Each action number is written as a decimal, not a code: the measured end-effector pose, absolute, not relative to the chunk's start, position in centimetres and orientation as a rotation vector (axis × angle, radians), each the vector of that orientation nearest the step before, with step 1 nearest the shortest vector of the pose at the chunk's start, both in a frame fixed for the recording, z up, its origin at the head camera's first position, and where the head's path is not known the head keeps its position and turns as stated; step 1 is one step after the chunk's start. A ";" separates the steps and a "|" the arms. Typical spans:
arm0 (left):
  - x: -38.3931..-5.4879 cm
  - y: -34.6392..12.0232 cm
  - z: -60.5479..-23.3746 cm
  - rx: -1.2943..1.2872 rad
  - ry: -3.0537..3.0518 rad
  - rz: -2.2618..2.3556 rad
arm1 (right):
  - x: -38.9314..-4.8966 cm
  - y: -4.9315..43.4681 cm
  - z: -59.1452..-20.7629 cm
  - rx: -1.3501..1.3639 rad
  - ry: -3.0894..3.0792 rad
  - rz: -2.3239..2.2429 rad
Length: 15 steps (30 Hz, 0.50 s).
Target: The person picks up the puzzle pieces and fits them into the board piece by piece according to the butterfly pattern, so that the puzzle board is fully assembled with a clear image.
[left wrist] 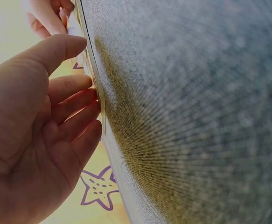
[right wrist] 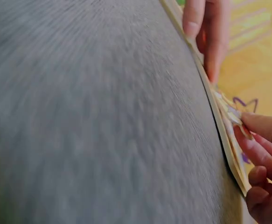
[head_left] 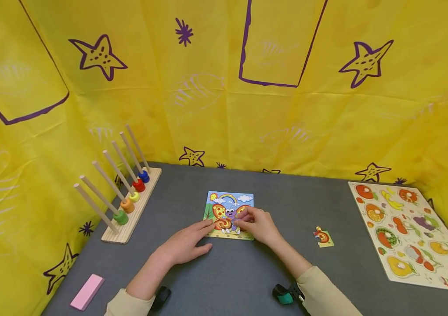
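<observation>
A butterfly jigsaw puzzle (head_left: 229,199), with a rainbow and clouds in its picture, lies in front of me. My left hand (head_left: 186,242) rests at its lower left, fingertips on the board and thumb on the table. In the left wrist view, the extended left fingers (left wrist: 77,105) meet the board's thin edge. Over the lower right of the picture, my right hand (head_left: 260,224) pinches a puzzle piece (right wrist: 237,120) between thumb and fingers. The right wrist view shows that piece tilted up from the board. Another puzzle piece (head_left: 324,237), with an orange swirl, lies apart on the right.
A wooden peg stand (head_left: 141,204) with coloured rings is at the left. Nearer me lies a pink block (head_left: 87,292). A fruit puzzle board (head_left: 399,226) is at the far right. Yellow patterned cloth (head_left: 224,105) stands around the grey table (head_left: 224,274).
</observation>
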<state>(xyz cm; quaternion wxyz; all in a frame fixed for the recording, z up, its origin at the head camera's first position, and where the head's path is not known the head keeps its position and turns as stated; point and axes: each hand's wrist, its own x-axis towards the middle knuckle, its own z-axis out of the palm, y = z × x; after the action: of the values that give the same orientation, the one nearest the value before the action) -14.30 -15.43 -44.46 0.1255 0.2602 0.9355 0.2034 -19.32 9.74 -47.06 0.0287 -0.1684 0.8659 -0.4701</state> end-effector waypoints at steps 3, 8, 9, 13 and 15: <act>-14.3 -15.4 -44.5 0.768 2.728 0.598 | -19.4 9.0 -47.1 -0.548 2.704 -1.446; -14.2 -15.4 -44.5 0.826 2.750 0.590 | -19.3 8.3 -47.1 -0.582 2.813 -1.360; -14.2 -15.4 -44.6 0.836 2.756 0.583 | -19.3 8.3 -47.1 -0.587 2.833 -1.341; -14.2 -15.4 -44.6 0.839 2.768 0.541 | -19.4 8.1 -47.2 -0.599 2.875 -1.289; -14.2 -15.4 -44.6 0.829 2.767 0.535 | -19.4 8.1 -47.2 -0.592 2.881 -1.279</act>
<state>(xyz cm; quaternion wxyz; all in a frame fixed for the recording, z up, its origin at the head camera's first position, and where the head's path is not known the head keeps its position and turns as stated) -14.24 -15.37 -44.62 0.1019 0.2808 0.9370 0.1811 -19.35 8.10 -47.17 -0.0329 -0.1846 0.8977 -0.3986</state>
